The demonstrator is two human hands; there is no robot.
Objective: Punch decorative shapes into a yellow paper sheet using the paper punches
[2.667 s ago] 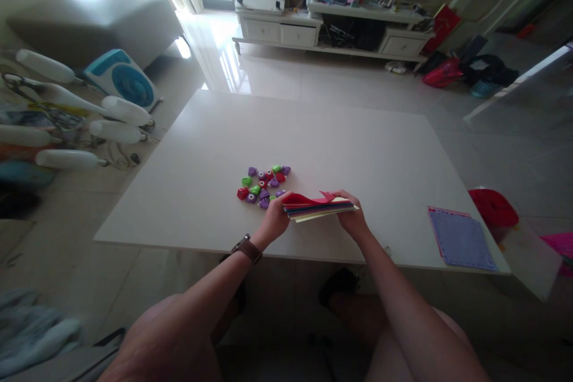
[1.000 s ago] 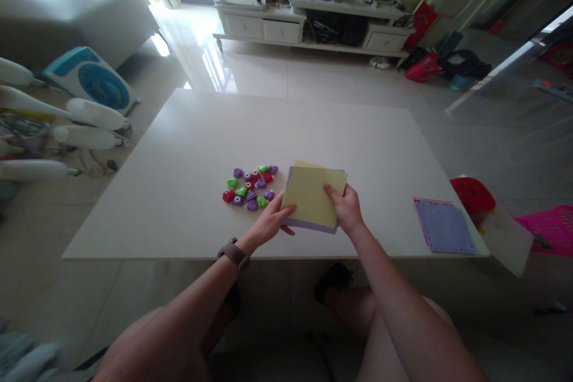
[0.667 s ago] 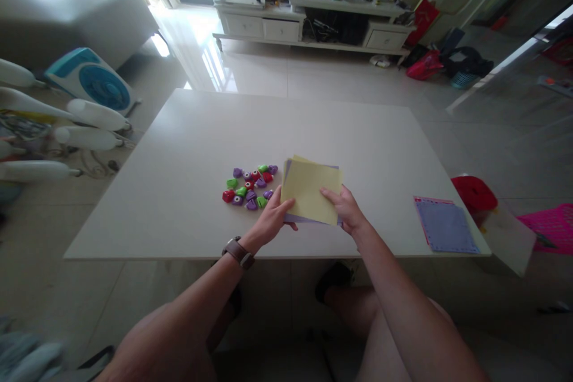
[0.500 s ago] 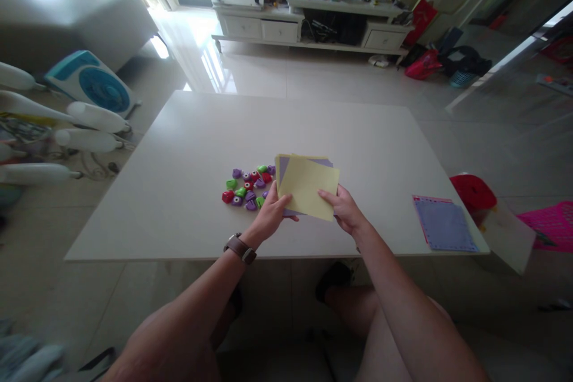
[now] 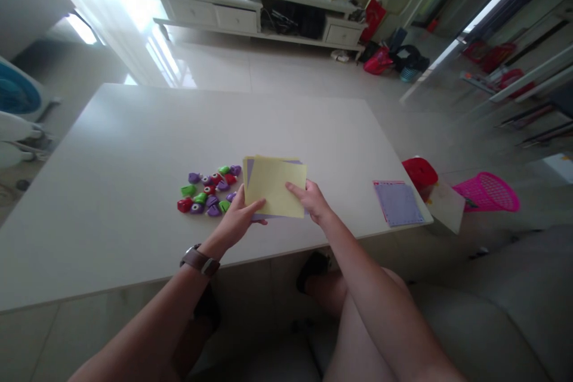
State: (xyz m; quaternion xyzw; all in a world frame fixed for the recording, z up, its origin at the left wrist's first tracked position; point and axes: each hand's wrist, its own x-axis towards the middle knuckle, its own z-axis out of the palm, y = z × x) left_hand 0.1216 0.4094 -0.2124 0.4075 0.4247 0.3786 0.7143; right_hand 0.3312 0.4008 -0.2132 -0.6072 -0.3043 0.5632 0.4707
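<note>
On my feed, the left hand [image 5: 237, 218] has its fingers clamped on the paper [image 5: 277, 188], thumb flat on top and fingertips poking out beneath the near edge. I see the right hand [image 5: 312, 198] gripping the right edge, one digit laid on top; its other fingers are mostly hidden, so I can't tell how far they're spread. The paper is a yellow-topped stack with lilac edges showing, at the near middle of the tabletop [image 5: 179, 125], toys [image 5: 209, 190] just left, a pad [image 5: 399, 204] well right.
</note>
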